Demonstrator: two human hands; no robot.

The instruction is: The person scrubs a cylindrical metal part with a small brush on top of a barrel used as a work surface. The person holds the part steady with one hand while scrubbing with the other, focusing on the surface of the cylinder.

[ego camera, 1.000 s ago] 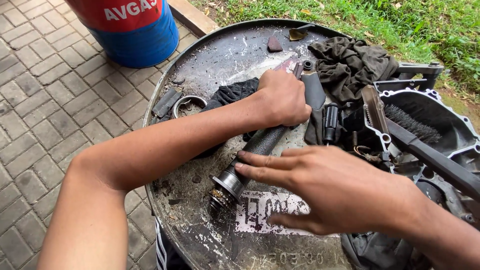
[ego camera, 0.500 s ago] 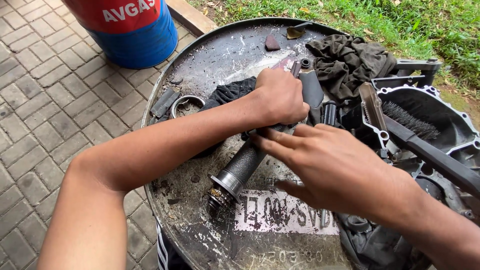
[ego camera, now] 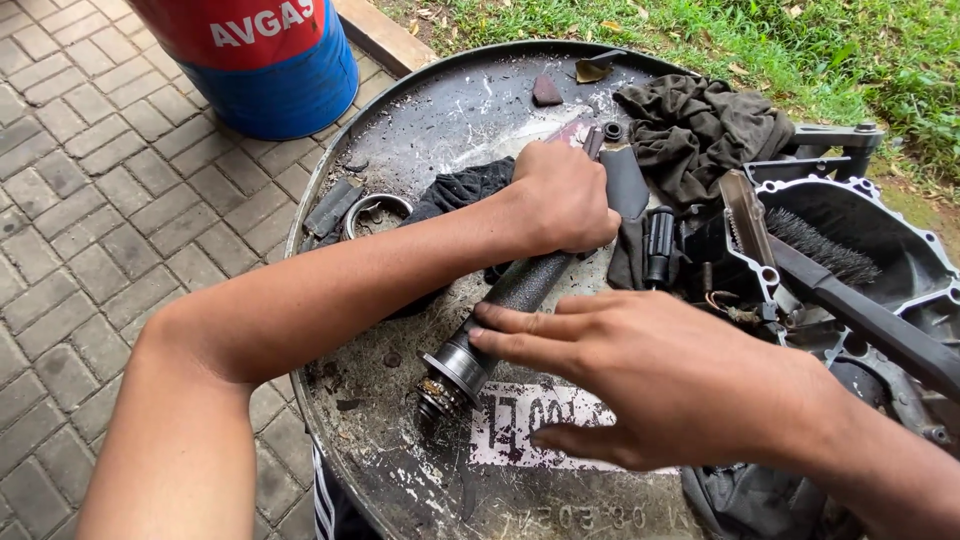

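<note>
A dark textured metal shaft with a ringed, geared end lies diagonally on a round, dirty drum lid. My left hand is closed around the shaft's far end, next to a dark rubber piece. My right hand lies flat with spread fingers, fingertips touching the shaft near its ringed end.
A red and blue drum stands at the back left on brick paving. On the lid lie a metal ring, a black cloth and a grey rag. An engine casing with a wire brush sits right; grass behind.
My right hand moved away from the shaft and back onto it, fingertips now nearer the ringed end. My left hand kept its grip on the far end.
</note>
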